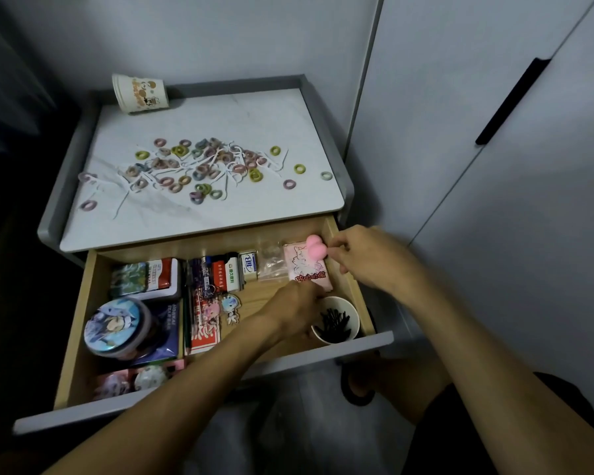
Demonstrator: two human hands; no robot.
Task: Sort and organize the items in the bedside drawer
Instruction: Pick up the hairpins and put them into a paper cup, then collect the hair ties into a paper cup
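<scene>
**A:** ok so where's the drawer [74,330] at rn?

**B:** pulled out from under the bench [271,125], wood inside, grey front. Both hands are in its back right corner. The right grip [367,258] is pinching a pink blob [316,246], kinda heart-shaped. It's right by the drawer's right wall, over the far edge of a pink packet [307,269] with a cartoon drawing on it.

**A:** and the other hand?

**B:** left grip [295,299] is down at the near edge of that same packet, back of the hand facing up. The fingers are hidden under the hand from where I stand, so can't tell if it's got hold of the packet or is just touching it.

**A:** what else is in there

**B:** a cup of hairpins [336,320] stands just beside the left grip, front right corner. A clear plastic bag [271,265] and a white eraser [248,264] sit left of the packet along the back. In the middle there's a red card box [204,334] with cartoon keychains [228,308] beside it. On the left side is a round tin [117,325] with an anime face on the lid, and a flat tin [148,277] behind it.

**A:** bench top?

**B:** pastel hair ties [203,166] mixed with white floss picks [220,156], scattered over the middle. There's also a tipped cup [139,94], printed paper, lying on its side at the back left.
</scene>
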